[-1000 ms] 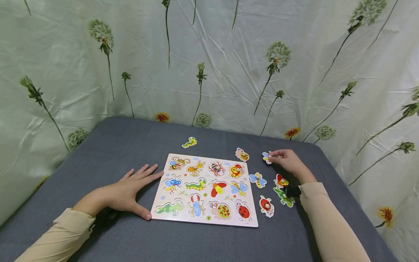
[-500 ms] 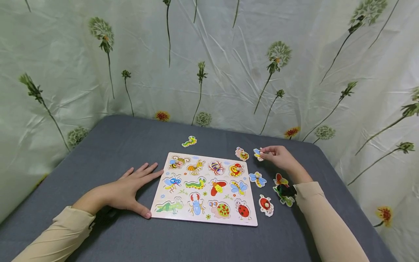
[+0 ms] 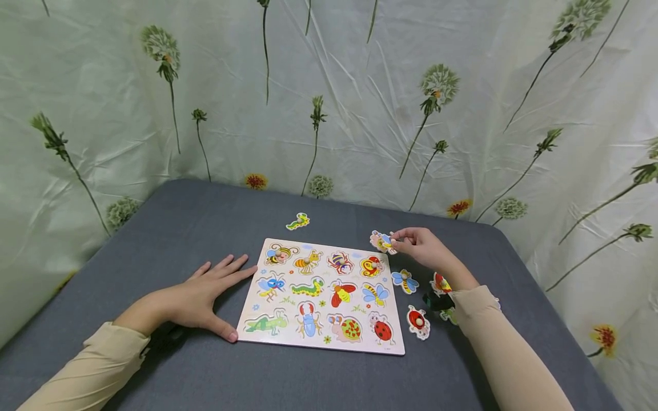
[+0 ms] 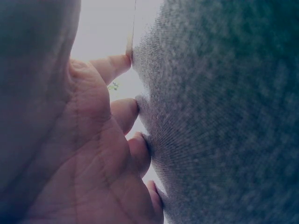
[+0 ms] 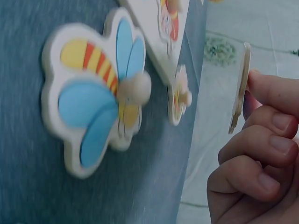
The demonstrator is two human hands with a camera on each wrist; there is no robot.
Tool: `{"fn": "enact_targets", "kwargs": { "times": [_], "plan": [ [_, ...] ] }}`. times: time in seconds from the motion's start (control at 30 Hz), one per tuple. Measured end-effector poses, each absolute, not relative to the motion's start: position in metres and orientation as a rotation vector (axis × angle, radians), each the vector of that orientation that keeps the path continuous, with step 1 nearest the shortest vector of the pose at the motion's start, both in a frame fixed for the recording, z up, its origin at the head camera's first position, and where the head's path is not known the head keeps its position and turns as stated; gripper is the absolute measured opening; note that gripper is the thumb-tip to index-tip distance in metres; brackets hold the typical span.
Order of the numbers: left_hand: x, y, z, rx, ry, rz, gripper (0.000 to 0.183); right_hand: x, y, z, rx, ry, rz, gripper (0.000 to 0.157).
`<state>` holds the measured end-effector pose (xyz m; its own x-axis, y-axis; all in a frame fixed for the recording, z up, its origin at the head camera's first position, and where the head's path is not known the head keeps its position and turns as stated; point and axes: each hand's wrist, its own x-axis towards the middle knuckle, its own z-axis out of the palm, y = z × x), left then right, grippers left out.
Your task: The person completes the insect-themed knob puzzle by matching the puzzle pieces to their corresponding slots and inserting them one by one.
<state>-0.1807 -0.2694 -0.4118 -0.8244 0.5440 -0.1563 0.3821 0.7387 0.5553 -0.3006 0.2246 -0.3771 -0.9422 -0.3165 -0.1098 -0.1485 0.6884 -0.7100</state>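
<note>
Dark grey cloth [image 3: 231,211] over the table; behind it, pale curtain [image 3: 221,63] printed with dandelions, creased, filling the upper frame. Both forearms run off the bottom edge. Right sleeve [image 3: 498,331] and wrist covers parts of a red-winged piece [image 3: 440,283] and a green piece [image 3: 449,315], right of centre; a scrap beyond the sleeve unidentifiable. Left wrist view washed out past the fingers. Left hand [image 3: 200,299]: fingers spread, tips at the left edge of the puzzle board [image 3: 283,341], lower centre; board's long side runs left to right, dipping slightly rightward. Right hand [image 3: 418,245]: thumb and forefinger pinch a blue-winged piece [image 5: 241,86], above the board's upper right corner, overlapping the snail piece [image 3: 376,238]. Right wrist view: held piece edge-on, long axis steep, top leaning right; printed face hidden, heading unclear.
</note>
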Motion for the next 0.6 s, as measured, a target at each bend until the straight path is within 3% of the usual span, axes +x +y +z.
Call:
{"fn": "enact_targets", "kwargs": {
  "times": [0.6],
  "plan": [
    [-0.181,-0.269,-0.409,0.72,2.634,0.747,0.13,-0.285,0.17,-0.369,-0.572,2.588,-1.113,0.028]
  ]
}}
